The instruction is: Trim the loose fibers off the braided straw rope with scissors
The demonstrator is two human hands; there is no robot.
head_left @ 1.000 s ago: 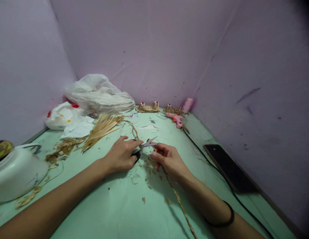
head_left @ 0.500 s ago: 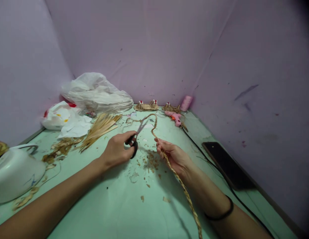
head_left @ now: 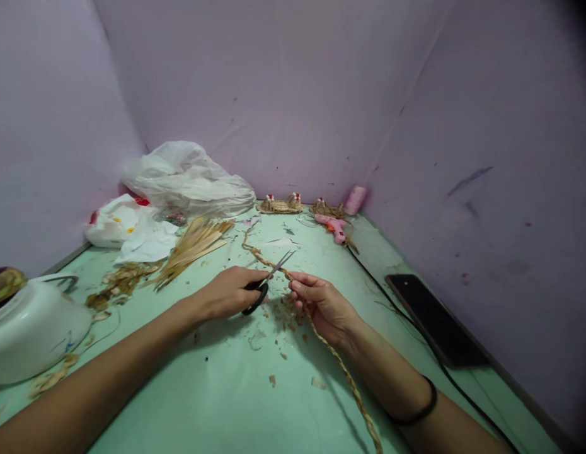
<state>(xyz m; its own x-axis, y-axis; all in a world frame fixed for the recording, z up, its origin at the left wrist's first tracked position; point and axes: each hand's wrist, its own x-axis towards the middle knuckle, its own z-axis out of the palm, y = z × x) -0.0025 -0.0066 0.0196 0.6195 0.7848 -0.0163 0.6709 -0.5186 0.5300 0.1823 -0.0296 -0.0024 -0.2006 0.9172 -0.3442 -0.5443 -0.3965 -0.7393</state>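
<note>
My left hand (head_left: 232, 291) is closed around the black handles of a pair of scissors (head_left: 276, 267), its blades pointing up and to the right. The blades lie at a braided straw cord (head_left: 346, 371), just left of my right hand (head_left: 321, 304). That hand pinches the cord between thumb and fingers. From the pinch, one stretch of cord runs to the bottom edge, and a thinner end reaches up and left past the blades. Whether the blades touch the cord, I cannot tell. Small straw scraps (head_left: 284, 315) lie on the green table beneath my hands.
Dry straw strips (head_left: 191, 251) and a white plastic bag (head_left: 186, 180) lie at the back left, a white pot (head_left: 38, 331) at the left. Woven pieces (head_left: 280, 206), a pink glue gun (head_left: 331, 227) and a pink thread spool (head_left: 355, 200) sit at the back. A phone (head_left: 437, 318) rests right, beside a black cable.
The scissors have moved right and slightly down, bringing their blades to the cord near my right hand. The cord's far end has straightened out toward the upper left.
</note>
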